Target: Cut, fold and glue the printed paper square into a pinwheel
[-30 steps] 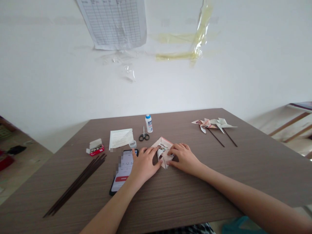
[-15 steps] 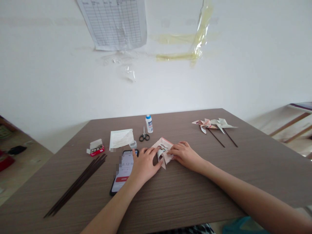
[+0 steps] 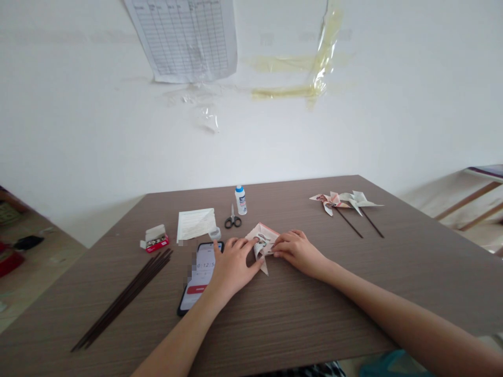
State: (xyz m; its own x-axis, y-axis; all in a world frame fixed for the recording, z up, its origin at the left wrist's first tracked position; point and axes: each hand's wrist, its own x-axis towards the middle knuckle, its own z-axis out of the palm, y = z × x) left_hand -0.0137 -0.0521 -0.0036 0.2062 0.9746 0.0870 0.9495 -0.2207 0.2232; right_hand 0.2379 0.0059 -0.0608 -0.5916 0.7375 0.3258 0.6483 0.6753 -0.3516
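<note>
Folded printed paper (image 3: 262, 238) lies flat on the brown table (image 3: 314, 314), pinned between both hands. Left hand (image 3: 231, 264) rests palm-down on its left edge, fingers spread and pressing the sheet, not wrapped around it. Right hand (image 3: 296, 250) sits on the right edge, fingertips drawn together on a flap; whether it actually pinches the flap can't be told. Phone (image 3: 200, 275) lies just left of and partly under the left hand. Beyond the hands: scissors (image 3: 232, 220), glue bottle (image 3: 240, 200), white sheet (image 3: 195, 224). Farther left: small red box (image 3: 154, 239), bundle of dark sticks (image 3: 126, 296). Well right of the right hand: two finished pinwheels (image 3: 341, 201).
</note>
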